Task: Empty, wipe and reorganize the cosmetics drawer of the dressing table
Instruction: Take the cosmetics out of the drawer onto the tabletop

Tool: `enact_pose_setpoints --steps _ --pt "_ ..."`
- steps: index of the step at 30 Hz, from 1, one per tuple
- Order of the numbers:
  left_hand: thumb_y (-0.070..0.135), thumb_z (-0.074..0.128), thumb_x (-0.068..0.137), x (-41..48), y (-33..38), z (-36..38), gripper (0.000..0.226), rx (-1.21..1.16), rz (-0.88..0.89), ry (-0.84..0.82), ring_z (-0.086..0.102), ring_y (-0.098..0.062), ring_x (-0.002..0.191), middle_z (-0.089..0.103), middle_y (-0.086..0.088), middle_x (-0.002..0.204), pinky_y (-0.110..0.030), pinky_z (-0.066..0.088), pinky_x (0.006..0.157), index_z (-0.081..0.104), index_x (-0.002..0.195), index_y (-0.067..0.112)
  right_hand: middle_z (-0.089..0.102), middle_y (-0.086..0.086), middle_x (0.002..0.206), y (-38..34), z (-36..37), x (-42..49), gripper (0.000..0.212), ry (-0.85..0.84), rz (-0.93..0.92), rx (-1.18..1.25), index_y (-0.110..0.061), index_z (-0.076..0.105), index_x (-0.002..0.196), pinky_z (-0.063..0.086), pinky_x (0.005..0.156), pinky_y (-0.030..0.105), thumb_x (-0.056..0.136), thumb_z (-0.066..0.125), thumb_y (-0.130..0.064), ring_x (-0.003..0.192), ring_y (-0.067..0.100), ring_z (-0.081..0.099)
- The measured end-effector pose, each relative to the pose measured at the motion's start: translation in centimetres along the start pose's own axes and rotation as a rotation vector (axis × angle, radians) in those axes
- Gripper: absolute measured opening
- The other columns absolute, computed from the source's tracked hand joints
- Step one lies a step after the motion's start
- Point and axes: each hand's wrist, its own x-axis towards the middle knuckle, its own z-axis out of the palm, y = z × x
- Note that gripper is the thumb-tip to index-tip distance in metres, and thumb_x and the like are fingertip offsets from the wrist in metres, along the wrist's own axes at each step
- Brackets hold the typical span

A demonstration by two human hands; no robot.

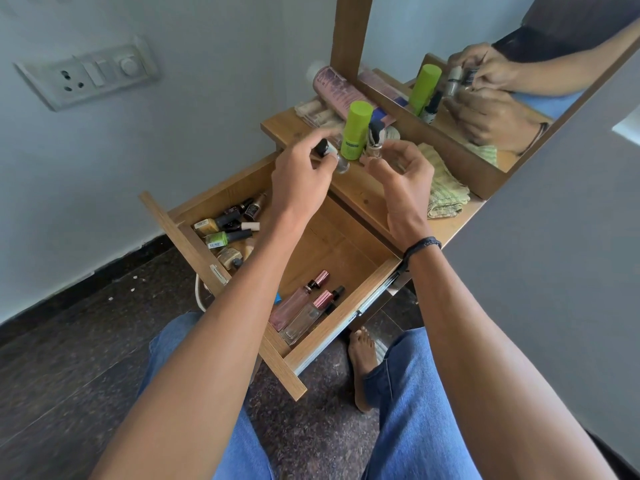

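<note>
The drawer [178, 237] stands pulled out over the person's knees, only part emptied. Two tall glass perfume bottles [301, 303] lie in its near corner and a heap of nail polishes [225, 233] in the far left one. On the table top [367, 199] above sit a folded green cloth [445, 192], a pink tube [339, 91] on its side and an upright green bottle [356, 133].

Both hands are up there. The left hand [304, 178] pinches a small black-capped bottle [327, 152] just left of the green one. The right hand [405, 174] curls its fingers about a little dark-topped bottle [374, 140] on the green bottle's other side. I cannot tell whether it grips the bottle or only cups it.

These are light, hard and smooth, and I'd think they would break if dropped. The glass body looks a surer hold than the cap. They seem tippy, so each wants setting down squarely.
</note>
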Motion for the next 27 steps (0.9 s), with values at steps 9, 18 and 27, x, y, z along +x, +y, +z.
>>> enact_pose_setpoints --steps 9,18,27 --pt "0.017 0.070 0.090 1.2 0.5 2.3 0.040 0.117 0.056 -0.010 0.064 -0.013 0.106 0.067 0.003 0.120 -0.036 0.057 0.085 0.052 0.126 0.022 0.072 -0.012 0.086 0.0 0.2 0.2 0.041 0.121 -0.020 -0.059 -0.023 0.063 0.112 0.060 0.082 0.032 0.078 0.084 -0.013 0.086 0.007 0.070" --pt "0.021 0.072 0.089 1.7 -0.4 3.2 0.036 0.131 0.040 -0.017 0.059 -0.004 0.099 0.066 0.010 0.115 -0.023 0.043 0.076 0.055 0.121 0.024 0.073 -0.012 0.086 0.0 0.6 -0.1 0.029 0.165 -0.025 -0.229 -0.024 0.066 0.102 0.060 0.077 0.028 0.080 0.084 -0.030 0.080 0.001 0.069" --pt "0.016 0.076 0.087 1.6 -1.1 3.5 0.045 0.135 -0.011 -0.051 0.065 -0.014 0.105 0.066 0.003 0.124 -0.029 0.047 0.083 0.053 0.125 0.019 0.072 -0.010 0.090 0.0 1.1 -0.3 0.028 0.104 -0.022 -0.459 -0.015 0.073 0.108 0.059 0.082 0.033 0.081 0.079 -0.021 0.082 0.004 0.068"
